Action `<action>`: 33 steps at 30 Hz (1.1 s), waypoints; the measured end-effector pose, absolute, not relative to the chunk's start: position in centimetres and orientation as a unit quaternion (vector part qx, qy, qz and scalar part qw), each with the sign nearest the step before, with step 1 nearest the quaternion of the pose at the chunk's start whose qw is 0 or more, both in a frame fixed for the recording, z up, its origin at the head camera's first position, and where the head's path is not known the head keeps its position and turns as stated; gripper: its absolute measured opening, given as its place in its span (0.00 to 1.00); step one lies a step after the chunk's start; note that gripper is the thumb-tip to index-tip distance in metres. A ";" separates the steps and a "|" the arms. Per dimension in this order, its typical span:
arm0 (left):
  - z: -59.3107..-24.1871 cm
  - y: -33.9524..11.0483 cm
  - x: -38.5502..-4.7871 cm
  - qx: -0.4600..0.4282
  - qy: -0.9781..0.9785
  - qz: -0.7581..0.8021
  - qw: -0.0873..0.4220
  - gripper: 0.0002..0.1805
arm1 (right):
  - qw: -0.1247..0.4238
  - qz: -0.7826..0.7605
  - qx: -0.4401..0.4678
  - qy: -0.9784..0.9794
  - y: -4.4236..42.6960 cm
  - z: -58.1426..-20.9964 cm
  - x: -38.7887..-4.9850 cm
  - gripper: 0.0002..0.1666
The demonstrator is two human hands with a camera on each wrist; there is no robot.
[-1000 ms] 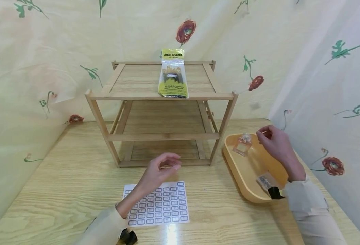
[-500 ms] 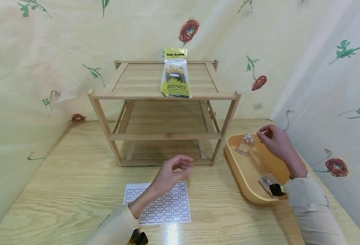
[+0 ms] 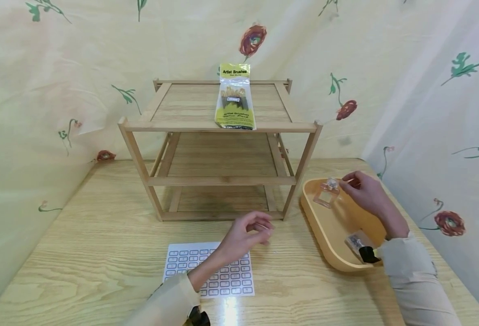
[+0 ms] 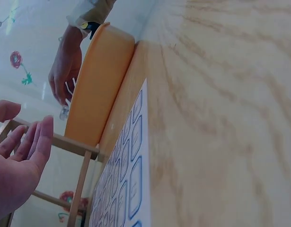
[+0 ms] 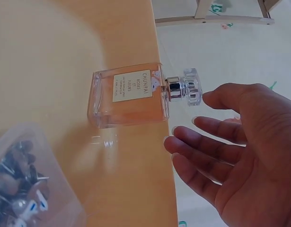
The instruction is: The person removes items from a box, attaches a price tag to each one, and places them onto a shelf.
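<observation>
Cream sleeves (image 3: 412,276), black wrist gear (image 3: 368,254)

Looking like a small booth or screened-off corner, though leaving open whether in a home or a workroom. Showing this through creased, flower-printed sheeting (image 3: 182,40) rising behind and on both sides, closely enclosing a wood-grain table (image 3: 80,235). Carrying on that table a three-tier wooden rack (image 3: 223,181), a yellow-orange tray (image 3: 316,231) and a sheet of small printed boxes (image 3: 227,284).

The head view is bright, with glare on the tabletop (image 3: 230,311); both wrist views look dimmer.
</observation>
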State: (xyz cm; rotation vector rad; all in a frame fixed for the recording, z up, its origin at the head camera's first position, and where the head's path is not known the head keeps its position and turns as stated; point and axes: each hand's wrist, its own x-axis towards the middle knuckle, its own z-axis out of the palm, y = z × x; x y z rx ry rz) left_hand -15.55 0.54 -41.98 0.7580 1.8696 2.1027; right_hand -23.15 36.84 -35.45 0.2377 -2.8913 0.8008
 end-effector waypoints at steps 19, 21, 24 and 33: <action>-42.7 3.4 -15.2 0.227 0.606 0.747 0.150 0.19 | -0.006 0.281 0.108 -0.954 37.1 -36.4 -23.3 0.24; -42.8 3.7 -15.1 0.222 0.602 0.751 0.156 0.20 | -0.010 0.284 0.108 -0.953 37.0 -36.5 -23.3 0.25; -42.9 4.2 -15.0 0.214 0.594 0.758 0.164 0.20 | -0.011 0.285 0.109 -0.952 36.9 -36.6 -23.3 0.24; -43.0 5.6 -14.7 0.203 0.584 0.767 0.172 0.20 | -0.015 0.278 0.111 -0.954 36.7 -36.8 -23.6 0.23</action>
